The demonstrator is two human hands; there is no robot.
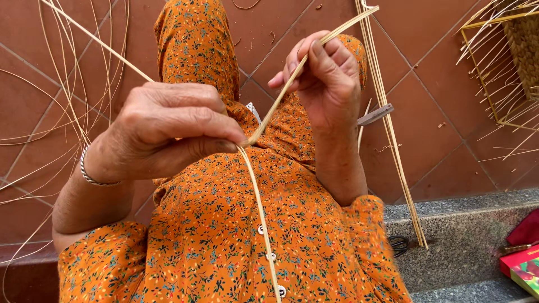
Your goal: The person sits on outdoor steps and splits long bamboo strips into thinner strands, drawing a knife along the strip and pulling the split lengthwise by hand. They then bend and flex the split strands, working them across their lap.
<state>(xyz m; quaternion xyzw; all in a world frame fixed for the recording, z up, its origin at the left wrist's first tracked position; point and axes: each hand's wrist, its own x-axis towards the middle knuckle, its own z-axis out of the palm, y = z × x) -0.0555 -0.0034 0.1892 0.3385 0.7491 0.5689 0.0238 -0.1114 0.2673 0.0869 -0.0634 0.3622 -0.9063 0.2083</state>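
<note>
My left hand (168, 126) is closed over a thin pale cane strip (259, 205), pinching it between thumb and fingers at lap height. From that pinch a second part of the strip (281, 95) runs up and right through the fingers of my right hand (325, 76), which grips it and holds it raised over my knee. The strip's lower end trails down across my orange flowered dress (224, 241). A silver bangle sits on my left wrist.
Loose thin cane strands (62, 106) fan across the red tiled floor at left. A bundle of straight cane splints (393, 140) leans on the grey stone step (466, 224), with a small knife-like tool (375, 114) beside it. A half-woven basket frame (505, 62) lies upper right. A red box (522, 264) sits lower right.
</note>
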